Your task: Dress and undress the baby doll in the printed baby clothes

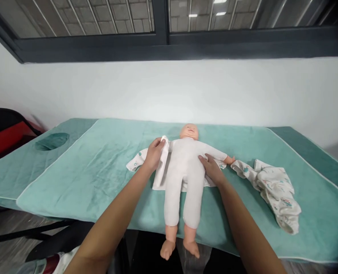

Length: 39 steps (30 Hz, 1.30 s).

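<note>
A baby doll (pixel 186 163) with a white cloth body lies on its back, head toward the wall and feet past the bed's near edge. Under it is a spread baby top (pixel 161 180), white inside with a printed sleeve showing at left. My left hand (pixel 155 152) is closed in a pinch on the top's front edge, lifting it beside the doll's shoulder. Against the doll's side at the waist, my right hand (pixel 211 167) rests with its fingers apart. The doll's arm at right stretches out, its small hand near a crumpled printed baby garment (pixel 277 190).
The green padded bed (pixel 100 167) has a round face hole (pixel 52 141) at its left end. A white wall (pixel 169 91) and dark window frame (pixel 163 51) stand behind it. At far left is a red and black object (pixel 6 137).
</note>
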Each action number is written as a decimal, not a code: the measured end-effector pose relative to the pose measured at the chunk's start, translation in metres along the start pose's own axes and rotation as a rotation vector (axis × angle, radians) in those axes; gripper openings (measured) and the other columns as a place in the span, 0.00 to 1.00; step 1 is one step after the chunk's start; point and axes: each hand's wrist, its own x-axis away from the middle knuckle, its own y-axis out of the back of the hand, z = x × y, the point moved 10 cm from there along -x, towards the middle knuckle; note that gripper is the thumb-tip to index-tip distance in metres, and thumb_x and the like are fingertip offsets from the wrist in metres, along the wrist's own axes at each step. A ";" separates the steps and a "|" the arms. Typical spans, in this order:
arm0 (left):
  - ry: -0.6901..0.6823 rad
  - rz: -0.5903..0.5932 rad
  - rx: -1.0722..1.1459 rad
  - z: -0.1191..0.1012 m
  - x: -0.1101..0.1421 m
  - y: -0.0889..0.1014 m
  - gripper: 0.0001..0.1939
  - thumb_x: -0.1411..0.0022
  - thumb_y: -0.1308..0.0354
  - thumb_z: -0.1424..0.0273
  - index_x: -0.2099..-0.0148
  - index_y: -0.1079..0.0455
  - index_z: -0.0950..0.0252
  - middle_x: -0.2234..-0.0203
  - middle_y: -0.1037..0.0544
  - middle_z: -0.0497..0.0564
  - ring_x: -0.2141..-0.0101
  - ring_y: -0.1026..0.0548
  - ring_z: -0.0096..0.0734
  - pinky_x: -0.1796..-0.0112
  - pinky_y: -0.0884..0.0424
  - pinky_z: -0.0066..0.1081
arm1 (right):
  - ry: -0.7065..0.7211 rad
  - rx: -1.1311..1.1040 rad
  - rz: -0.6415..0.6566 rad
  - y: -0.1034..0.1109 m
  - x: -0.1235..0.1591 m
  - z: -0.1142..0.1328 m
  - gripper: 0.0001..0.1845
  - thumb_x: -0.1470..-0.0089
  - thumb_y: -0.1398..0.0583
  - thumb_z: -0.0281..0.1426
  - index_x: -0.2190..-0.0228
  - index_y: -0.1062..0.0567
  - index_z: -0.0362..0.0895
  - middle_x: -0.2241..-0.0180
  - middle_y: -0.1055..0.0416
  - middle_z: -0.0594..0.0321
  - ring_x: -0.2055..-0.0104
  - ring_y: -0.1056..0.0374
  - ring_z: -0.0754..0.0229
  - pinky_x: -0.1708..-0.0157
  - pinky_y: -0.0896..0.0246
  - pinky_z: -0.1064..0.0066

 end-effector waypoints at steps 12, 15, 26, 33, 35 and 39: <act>-0.042 0.036 -0.313 -0.039 -0.025 -0.027 0.14 0.41 0.43 0.57 0.64 0.28 0.64 0.71 0.27 0.47 0.69 0.33 0.28 0.66 0.38 0.28 | 0.136 -0.116 0.290 -0.040 -0.011 0.039 0.32 0.51 0.37 0.49 0.52 0.27 0.40 0.52 0.27 0.52 0.49 0.31 0.48 0.49 0.36 0.60; -0.006 0.050 -0.411 -0.043 -0.030 -0.028 0.14 0.42 0.42 0.58 0.65 0.27 0.65 0.73 0.27 0.48 0.71 0.33 0.29 0.67 0.38 0.30 | 0.116 -0.207 0.351 -0.057 -0.008 0.033 0.32 0.51 0.37 0.50 0.51 0.27 0.41 0.50 0.28 0.51 0.47 0.31 0.48 0.48 0.36 0.60; 0.132 0.519 -0.533 -0.057 0.035 -0.101 0.15 0.45 0.37 0.64 0.55 0.24 0.62 0.64 0.22 0.52 0.68 0.25 0.34 0.67 0.33 0.32 | 0.210 -0.109 0.407 -0.065 -0.005 0.029 0.36 0.41 0.47 0.52 0.41 0.35 0.40 0.42 0.32 0.48 0.41 0.35 0.48 0.40 0.44 0.56; -0.064 0.129 -0.863 -0.060 0.074 -0.015 0.19 0.44 0.37 0.60 0.51 0.30 0.60 0.59 0.25 0.52 0.58 0.26 0.39 0.57 0.32 0.37 | 0.232 -0.079 0.391 -0.064 -0.005 0.029 0.37 0.40 0.49 0.52 0.42 0.34 0.38 0.43 0.33 0.48 0.42 0.35 0.50 0.41 0.44 0.60; -0.115 0.127 -1.044 -0.050 0.094 0.001 0.23 0.47 0.34 0.59 0.50 0.31 0.60 0.56 0.26 0.54 0.55 0.27 0.43 0.57 0.33 0.37 | 0.224 -0.065 0.392 -0.064 -0.006 0.029 0.36 0.40 0.48 0.52 0.42 0.34 0.38 0.44 0.31 0.49 0.42 0.35 0.49 0.41 0.43 0.58; -0.085 0.148 -1.207 -0.032 0.129 0.010 0.12 0.37 0.44 0.58 0.58 0.32 0.59 0.67 0.25 0.50 0.66 0.27 0.40 0.68 0.38 0.33 | 0.214 -0.079 0.388 -0.062 -0.005 0.030 0.36 0.40 0.47 0.51 0.41 0.34 0.39 0.43 0.32 0.49 0.42 0.35 0.49 0.40 0.44 0.57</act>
